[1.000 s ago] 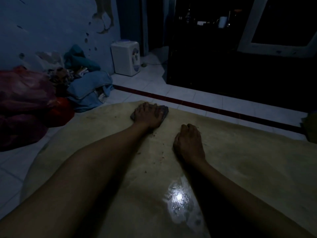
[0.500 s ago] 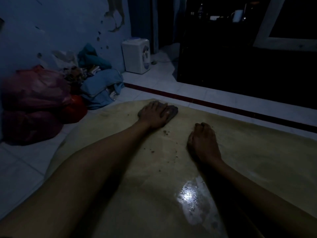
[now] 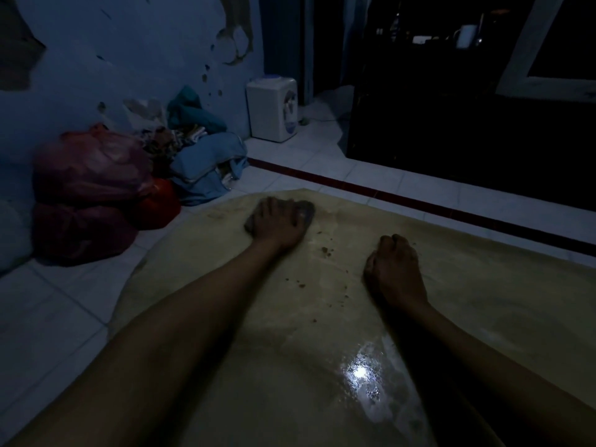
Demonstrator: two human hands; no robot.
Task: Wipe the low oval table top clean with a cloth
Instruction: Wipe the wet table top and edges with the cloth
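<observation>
The low oval table top (image 3: 483, 311) is yellowish, wet and shiny near me. My left hand (image 3: 277, 224) lies flat near the table's far left edge, pressing down on a dark grey cloth (image 3: 306, 211) whose edges show beside the fingers. My right hand (image 3: 395, 269) rests on the table further right and closer to me, its fingers curled under with nothing visible in them. Brown crumbs (image 3: 327, 251) are scattered between the two hands.
Red plastic bags (image 3: 87, 195) and a heap of blue clothes (image 3: 206, 162) lie on the white tiled floor at the left wall. A white water dispenser (image 3: 272, 108) stands beyond. Dark furniture (image 3: 467, 137) runs along the far side.
My left hand with the cloth has stayed at the far edge of the table, shifting only slightly. The view has swung left and down a little. The right hand has stayed put.
</observation>
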